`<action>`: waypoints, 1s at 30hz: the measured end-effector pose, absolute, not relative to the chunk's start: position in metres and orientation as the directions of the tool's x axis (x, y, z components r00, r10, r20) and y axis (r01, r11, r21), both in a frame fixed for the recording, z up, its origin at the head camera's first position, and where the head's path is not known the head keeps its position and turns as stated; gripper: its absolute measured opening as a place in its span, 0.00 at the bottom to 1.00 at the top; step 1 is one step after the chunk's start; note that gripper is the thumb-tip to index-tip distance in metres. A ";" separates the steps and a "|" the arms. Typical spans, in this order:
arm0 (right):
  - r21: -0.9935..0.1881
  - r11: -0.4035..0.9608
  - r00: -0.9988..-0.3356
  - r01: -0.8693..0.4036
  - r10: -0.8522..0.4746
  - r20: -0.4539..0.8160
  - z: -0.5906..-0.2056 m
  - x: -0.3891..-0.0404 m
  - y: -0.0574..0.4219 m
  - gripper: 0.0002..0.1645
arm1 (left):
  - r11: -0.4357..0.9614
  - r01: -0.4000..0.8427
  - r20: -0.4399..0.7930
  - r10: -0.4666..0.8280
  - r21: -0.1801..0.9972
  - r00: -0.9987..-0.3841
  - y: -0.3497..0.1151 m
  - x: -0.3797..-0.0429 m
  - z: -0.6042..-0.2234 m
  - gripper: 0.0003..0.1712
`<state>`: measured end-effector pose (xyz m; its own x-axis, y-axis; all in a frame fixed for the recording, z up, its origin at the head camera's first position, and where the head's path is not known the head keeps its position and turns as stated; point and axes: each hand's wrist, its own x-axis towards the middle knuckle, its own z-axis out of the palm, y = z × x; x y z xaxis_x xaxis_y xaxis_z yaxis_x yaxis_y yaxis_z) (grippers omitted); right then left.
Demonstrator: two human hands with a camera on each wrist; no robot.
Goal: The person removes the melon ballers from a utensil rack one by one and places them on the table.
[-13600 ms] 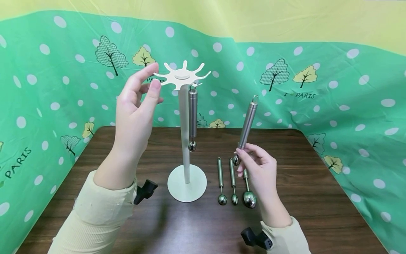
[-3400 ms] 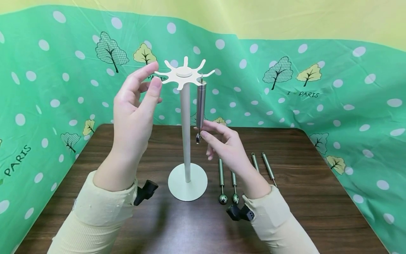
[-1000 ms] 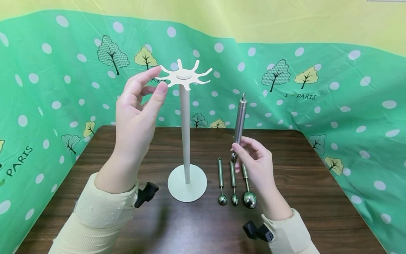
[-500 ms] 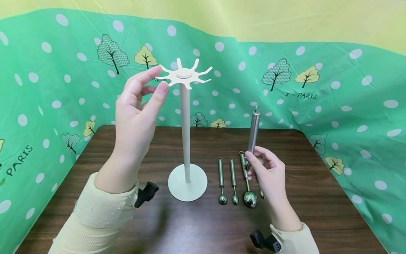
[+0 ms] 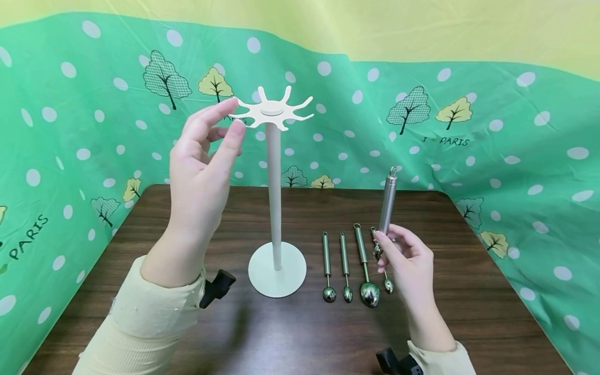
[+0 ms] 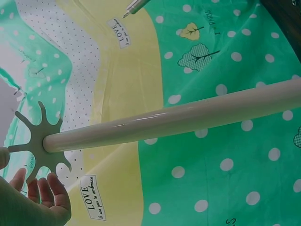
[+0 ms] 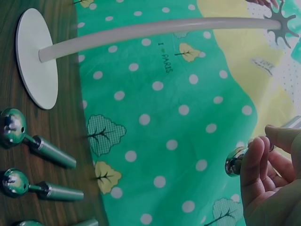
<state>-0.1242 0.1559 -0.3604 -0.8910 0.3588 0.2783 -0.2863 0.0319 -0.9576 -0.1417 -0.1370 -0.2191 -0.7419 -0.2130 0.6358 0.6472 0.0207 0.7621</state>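
My right hand [image 5: 410, 260] pinches a steel melon baller [image 5: 388, 202] near its lower end, handle and hanging loop pointing up. Its shiny scoop pokes out past the fingers in the right wrist view. A white stand [image 5: 274, 198] rises at the middle, its top disc [image 5: 271, 111] spread into curved hook arms with nothing hanging from them. Up at the disc's left side, my left hand [image 5: 199, 161] has thumb and index fingertips apart, right at the arm ends. Several more melon ballers [image 5: 344, 260] lie side by side on the table, one partly hidden behind the right hand.
The dark wooden table [image 5: 140, 333] ends at a green and yellow printed cloth [image 5: 356, 120] behind it. The stand's round base [image 5: 277, 281] sits just left of the row of melon ballers. Black cameras are strapped to both wrists.
The melon baller at the hook 3.4 s ago has come off and moved right and down in my right hand. The disc has turned slightly; my left hand stays nearly in place.
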 end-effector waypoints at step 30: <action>-0.986 0.078 -0.839 -0.146 0.518 0.165 -0.380 -0.123 0.205 0.07 | 0.009 0.642 0.630 -0.203 0.766 -0.749 -0.139 -0.140 -0.221 0.22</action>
